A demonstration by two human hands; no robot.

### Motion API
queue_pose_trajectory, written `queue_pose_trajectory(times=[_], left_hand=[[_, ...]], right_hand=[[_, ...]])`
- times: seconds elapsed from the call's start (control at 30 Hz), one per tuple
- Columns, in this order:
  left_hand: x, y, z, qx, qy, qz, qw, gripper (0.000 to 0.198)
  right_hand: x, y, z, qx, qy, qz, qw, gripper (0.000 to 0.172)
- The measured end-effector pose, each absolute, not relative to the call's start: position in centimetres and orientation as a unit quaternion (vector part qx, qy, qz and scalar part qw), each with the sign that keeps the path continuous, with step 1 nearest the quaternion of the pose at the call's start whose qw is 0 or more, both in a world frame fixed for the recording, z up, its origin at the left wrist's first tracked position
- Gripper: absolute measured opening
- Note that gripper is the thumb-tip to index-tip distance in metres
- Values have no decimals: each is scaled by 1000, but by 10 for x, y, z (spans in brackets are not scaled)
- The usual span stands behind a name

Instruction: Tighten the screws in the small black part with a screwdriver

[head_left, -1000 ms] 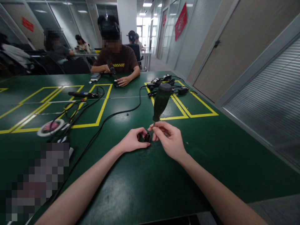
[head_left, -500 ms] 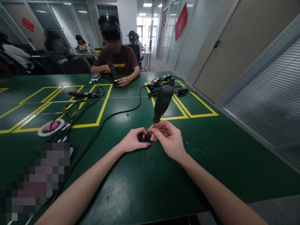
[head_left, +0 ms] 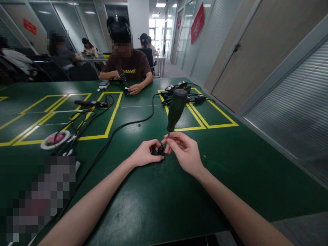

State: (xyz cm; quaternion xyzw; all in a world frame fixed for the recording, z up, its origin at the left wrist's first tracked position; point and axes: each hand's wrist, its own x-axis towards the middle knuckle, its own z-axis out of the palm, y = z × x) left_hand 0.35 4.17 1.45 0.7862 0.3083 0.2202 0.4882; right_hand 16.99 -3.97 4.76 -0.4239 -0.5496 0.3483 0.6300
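where right hand [head_left: 186, 150] apparently pinches screwdriver [head_left: 176, 111], table's right edge [head_left: 256, 135] lies well apart.

A green table [head_left: 153, 205] is filling the front, and yellow tape [head_left: 113, 117] is forming boxes on it. At the right, a brown door [head_left: 248, 58] is standing closed beside glass covered with blinds [head_left: 299, 116]. A red sign [head_left: 197, 23] is hanging nearer the corridor. Behind the table, a white pillar [head_left: 138, 25] is rising, black chairs [head_left: 83, 72] are standing, and ceiling lamps [head_left: 161, 5] are glowing above grey floor [head_left: 173, 71].
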Motion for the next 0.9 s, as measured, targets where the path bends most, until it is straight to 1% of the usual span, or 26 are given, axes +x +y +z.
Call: queue_pose_trajectory(times=[0.27, 0.4, 0.67, 0.9], left_hand=[[3, 43, 13, 787, 312, 219, 486, 27], [3, 43, 14, 789, 316, 221, 479, 27], [3, 43, 14, 787, 312, 221, 485, 28], [3, 44, 13, 789, 311, 219, 483, 28]], right_hand=[[169, -39, 44, -416, -526, 356, 651, 23], [169, -40, 45, -425, -534, 347, 643, 19], [170, -40, 50, -442, -544, 339, 627, 17], [169, -41, 51, -439, -545, 342, 627, 19]])
